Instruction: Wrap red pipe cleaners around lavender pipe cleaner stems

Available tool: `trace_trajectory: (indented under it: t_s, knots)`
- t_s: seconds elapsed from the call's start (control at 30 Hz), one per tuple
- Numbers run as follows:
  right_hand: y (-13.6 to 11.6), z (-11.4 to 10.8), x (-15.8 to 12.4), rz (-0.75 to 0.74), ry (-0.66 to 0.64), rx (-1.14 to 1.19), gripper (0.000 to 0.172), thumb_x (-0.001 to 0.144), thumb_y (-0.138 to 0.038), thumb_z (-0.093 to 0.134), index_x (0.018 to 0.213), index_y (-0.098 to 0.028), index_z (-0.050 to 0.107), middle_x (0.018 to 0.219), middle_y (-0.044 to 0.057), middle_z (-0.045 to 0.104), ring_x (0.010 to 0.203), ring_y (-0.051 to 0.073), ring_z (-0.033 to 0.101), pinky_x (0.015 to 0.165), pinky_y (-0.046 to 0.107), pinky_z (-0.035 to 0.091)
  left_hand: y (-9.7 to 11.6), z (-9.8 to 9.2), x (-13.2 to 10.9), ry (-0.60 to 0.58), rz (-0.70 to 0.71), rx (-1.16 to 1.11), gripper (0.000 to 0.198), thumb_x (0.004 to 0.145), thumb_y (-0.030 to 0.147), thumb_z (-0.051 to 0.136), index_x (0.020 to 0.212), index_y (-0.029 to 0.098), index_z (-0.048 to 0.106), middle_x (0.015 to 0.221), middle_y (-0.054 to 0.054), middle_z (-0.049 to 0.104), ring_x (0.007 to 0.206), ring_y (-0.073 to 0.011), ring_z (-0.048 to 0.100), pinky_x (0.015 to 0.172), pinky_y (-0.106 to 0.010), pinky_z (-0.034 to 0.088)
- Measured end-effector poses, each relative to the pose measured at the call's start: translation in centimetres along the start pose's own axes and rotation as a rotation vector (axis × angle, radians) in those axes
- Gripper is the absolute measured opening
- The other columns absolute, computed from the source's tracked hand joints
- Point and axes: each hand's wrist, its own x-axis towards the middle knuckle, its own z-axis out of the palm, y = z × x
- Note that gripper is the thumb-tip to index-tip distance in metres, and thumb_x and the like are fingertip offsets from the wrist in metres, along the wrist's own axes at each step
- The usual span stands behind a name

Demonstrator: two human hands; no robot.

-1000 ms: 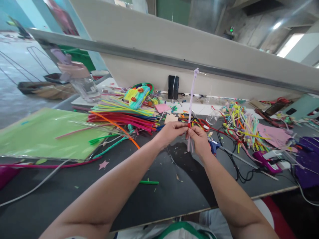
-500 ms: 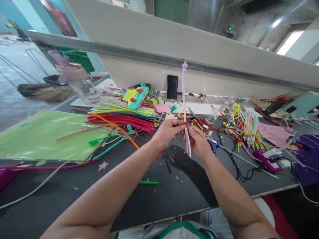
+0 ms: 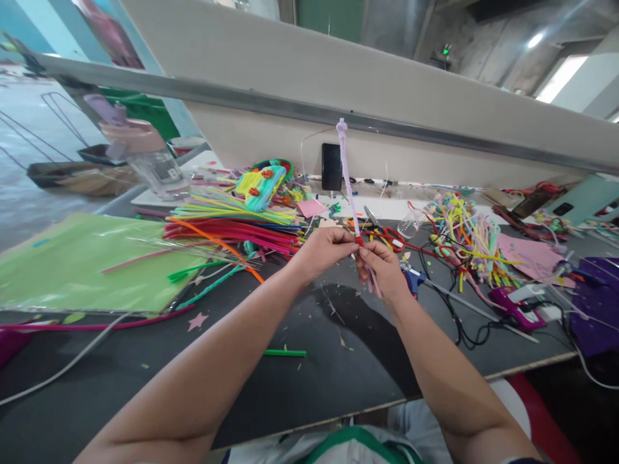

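1. Lilac pipe cleaner stem (image 3: 347, 180) was the thing being worked on, standing nearly upright with a little knot at the top end, well above the grip.
2. Left hand (image 3: 323, 250) was pinched shut on the stem from one side, and the right hand (image 3: 382, 267) was closed on it from the other, fingertips meeting right at the same spot.
3. Right at that pinch point sat a small red wrap (image 3: 359, 241), wound around the stem. Looked like the binding was already on and was just getting tightened or finished off, though I couldn't tell how many turns were left.
4. Below the grip, the loose tail of the stem ran down past the right palm, a bit blurred.
5. Just beyond the hands, on the dark table (image 3: 309, 380), lay the pile of coloured pipe cleaners (image 3: 232, 222). Off to the right of the grip were a tangle of bent ones (image 3: 464, 238) and a purple glue gun (image 3: 512, 306). A green sheet (image 3: 82, 264) lay well off to the left.
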Motion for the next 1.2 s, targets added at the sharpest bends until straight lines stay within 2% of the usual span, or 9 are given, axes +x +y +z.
trace_trajectory:
  t_s: [0.2,0.37,0.53,0.67,0.83,0.93,1.07,1.13,1.2]
  knots:
    - [0.1,-0.1,0.0,0.003,0.012,0.008,0.016,0.076,-0.031,0.063,0.073,-0.019,0.053,0.057,-0.006,0.053,0.036,0.004,0.039,0.033,0.017,0.031,0.1,-0.4,0.0,-0.038,0.044,0.106,0.017,0.073,0.027,0.058,0.074,0.012,0.067,0.068,-0.001,0.062,0.064,-0.0111,0.054,0.060,-0.022,0.041]
    - [0.1,-0.3,0.2,0.025,-0.032,0.016,0.018,0.075,-0.032,0.066,0.074,-0.019,0.054,0.057,-0.006,0.053,0.036,0.003,0.034,0.033,0.016,0.023,0.4,-0.6,0.0,-0.006,0.091,0.233,0.015,0.074,0.023,0.055,0.074,0.013,0.066,0.073,-0.002,0.064,0.071,-0.0138,0.057,0.065,-0.023,0.044]
    - [-0.1,-0.5,0.1,0.094,-0.108,0.091,0.017,0.075,-0.031,0.066,0.076,-0.017,0.055,0.055,-0.006,0.049,0.037,0.002,0.028,0.036,0.016,0.018,0.5,-0.3,0.3,0.033,0.209,0.347,0.013,0.075,0.018,0.052,0.068,0.014,0.063,0.074,-0.003,0.062,0.072,-0.0135,0.057,0.069,-0.025,0.045]
    - [-0.6,-0.6,-0.1,0.158,-0.143,0.154,0.017,0.075,-0.031,0.065,0.077,-0.017,0.056,0.054,-0.007,0.046,0.036,0.001,0.023,0.036,0.015,0.016,0.2,-0.1,0.4,0.052,0.386,0.399,0.014,0.077,0.016,0.052,0.066,0.015,0.060,0.074,-0.004,0.061,0.076,-0.0146,0.056,0.073,-0.027,0.044]
    - [-1.0,-0.5,-0.5,0.273,-0.223,0.256,0.016,0.076,-0.029,0.062,0.075,-0.017,0.053,0.051,-0.009,0.038,0.035,0.001,0.017,0.035,0.014,0.016,-0.2,0.0,0.2,0.083,0.496,0.390,0.015,0.080,0.016,0.049,0.071,0.017,0.060,0.081,-0.005,0.059,0.084,-0.0161,0.054,0.078,-0.029,0.043]
    - [-0.9,-0.3,-0.8,0.359,-0.298,0.308,0.018,0.074,-0.031,0.063,0.074,-0.016,0.053,0.048,-0.010,0.033,0.035,0.001,0.013,0.034,0.013,0.014,-0.1,0.1,-0.1,0.027,0.508,0.305,0.016,0.081,0.016,0.048,0.073,0.018,0.062,0.081,-0.006,0.059,0.084,-0.0169,0.054,0.080,-0.031,0.043]
    - [-0.8,-0.1,-0.9,0.428,-0.399,0.386,0.017,0.073,-0.030,0.063,0.073,-0.015,0.054,0.047,-0.010,0.032,0.034,0.000,0.012,0.033,0.013,0.014,-0.1,0.4,-0.4,-0.010,0.452,0.135,0.011,0.079,0.020,0.054,0.073,0.018,0.063,0.081,-0.005,0.059,0.083,-0.0164,0.055,0.081,-0.031,0.043]
    - [-0.8,0.2,-1.0,0.407,-0.391,0.375,0.016,0.074,-0.029,0.063,0.074,-0.015,0.055,0.048,-0.010,0.036,0.034,0.000,0.014,0.034,0.014,0.015,-0.2,0.4,-0.3,-0.016,0.407,0.074,0.010,0.078,0.023,0.057,0.072,0.018,0.063,0.081,-0.004,0.059,0.081,-0.0159,0.055,0.080,-0.030,0.044]
    - [-0.7,0.4,-0.9,0.318,-0.301,0.297,0.013,0.076,-0.028,0.061,0.075,-0.016,0.056,0.050,-0.008,0.041,0.034,0.001,0.019,0.035,0.015,0.017,-0.5,0.5,-0.1,0.036,0.366,0.098,0.007,0.076,0.023,0.059,0.078,0.018,0.064,0.087,-0.005,0.060,0.086,-0.0163,0.054,0.082,-0.030,0.043]
